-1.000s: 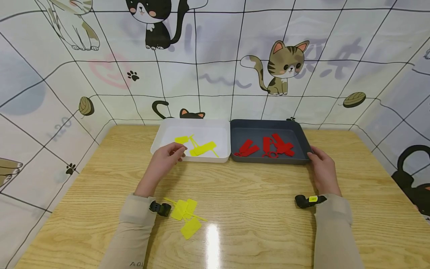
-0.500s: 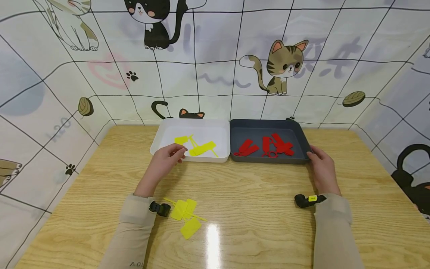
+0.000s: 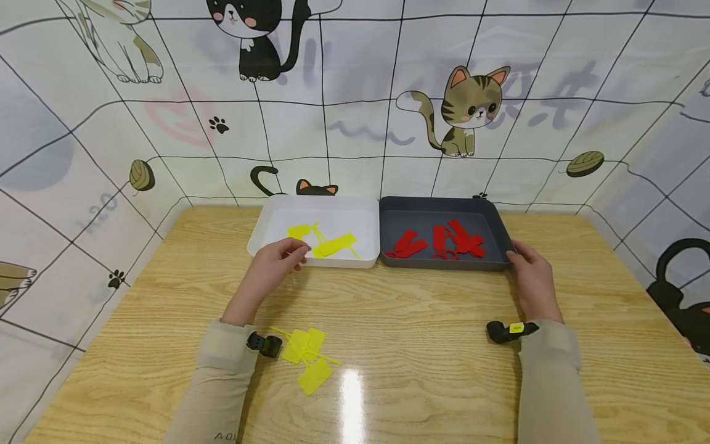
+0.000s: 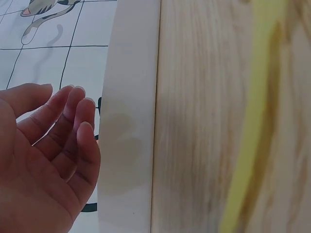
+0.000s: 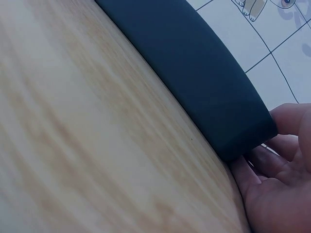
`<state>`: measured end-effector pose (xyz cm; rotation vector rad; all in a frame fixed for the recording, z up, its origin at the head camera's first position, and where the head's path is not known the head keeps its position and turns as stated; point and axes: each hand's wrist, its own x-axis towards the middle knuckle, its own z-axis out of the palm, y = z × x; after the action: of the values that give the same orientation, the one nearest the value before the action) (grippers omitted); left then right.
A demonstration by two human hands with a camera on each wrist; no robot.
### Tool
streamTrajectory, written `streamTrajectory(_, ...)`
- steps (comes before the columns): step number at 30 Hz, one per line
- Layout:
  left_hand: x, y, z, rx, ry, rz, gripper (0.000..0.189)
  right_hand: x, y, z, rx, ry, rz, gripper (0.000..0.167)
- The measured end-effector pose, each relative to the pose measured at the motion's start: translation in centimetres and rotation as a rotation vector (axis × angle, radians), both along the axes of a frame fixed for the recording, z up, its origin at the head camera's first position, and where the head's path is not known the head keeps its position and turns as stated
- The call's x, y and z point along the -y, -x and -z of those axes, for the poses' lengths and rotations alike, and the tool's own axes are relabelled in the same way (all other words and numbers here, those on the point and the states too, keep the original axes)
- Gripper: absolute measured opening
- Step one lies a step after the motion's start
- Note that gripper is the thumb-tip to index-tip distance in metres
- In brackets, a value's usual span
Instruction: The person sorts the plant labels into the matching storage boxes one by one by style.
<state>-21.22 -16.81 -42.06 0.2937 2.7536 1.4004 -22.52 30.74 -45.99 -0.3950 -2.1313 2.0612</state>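
Note:
In the head view my left hand [image 3: 276, 258] hovers by the front edge of the white tray [image 3: 269, 216], fingers loosely bent and holding nothing. The left wrist view shows the same hand [image 4: 53, 155] with a gap between thumb and fingertips. Flat yellow tags with thin tails [image 3: 335, 245] lie in that tray. My right hand [image 3: 534, 274] grips the front right corner of the dark grey tray [image 3: 402, 213]; its thumb touches the rim and its fingers [image 5: 245, 174] reach around the corner low down. Several red tags with ring ends [image 3: 440, 239] lie inside this tray.
A small heap of yellow tags [image 3: 307, 351] lies on the wooden table [image 3: 421, 345], next to the left wrist. Both trays stand side by side against a cat-printed wall cloth [image 3: 355, 129]. In the left wrist view a blurred yellow strip [image 4: 252, 126] crosses close to the camera.

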Motion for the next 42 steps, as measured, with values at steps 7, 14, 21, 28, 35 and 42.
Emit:
streamTrajectory(7, 0.0, -0.5, -0.1, 0.147, 0.179, 0.221, 0.027, 0.0, -0.1, 0.0, 0.001, 0.016, -0.006, 0.051)
streamTrajectory(14, -0.2, -1.9, -1.7, 0.198, 0.343, 0.298, 0.026, 0.0, -0.1, 0.0, 0.006, 0.014, -0.007, 0.052)
streamTrajectory(21, -0.8, -3.6, -3.1, 0.269, 0.439, 0.310, 0.027, 0.2, -0.1, 0.1, 0.017, 0.017, -0.011, 0.051)
streamTrajectory(28, -1.7, -5.5, -3.4, 0.268, 0.546, 0.341, 0.028, 0.0, -0.1, 0.0, 0.006, -0.036, -0.001, 0.050)
streamTrajectory(35, -1.1, -8.2, -3.2, 0.215, 0.662, 0.350, 0.039, 0.3, -0.1, 0.0, 0.013, -0.016, -0.015, 0.052)
streamTrajectory(42, -0.6, -9.6, -2.3, 0.076, 0.681, 0.388, 0.039, 0.1, -0.3, -0.1, 0.007, -0.017, -0.015, 0.051)
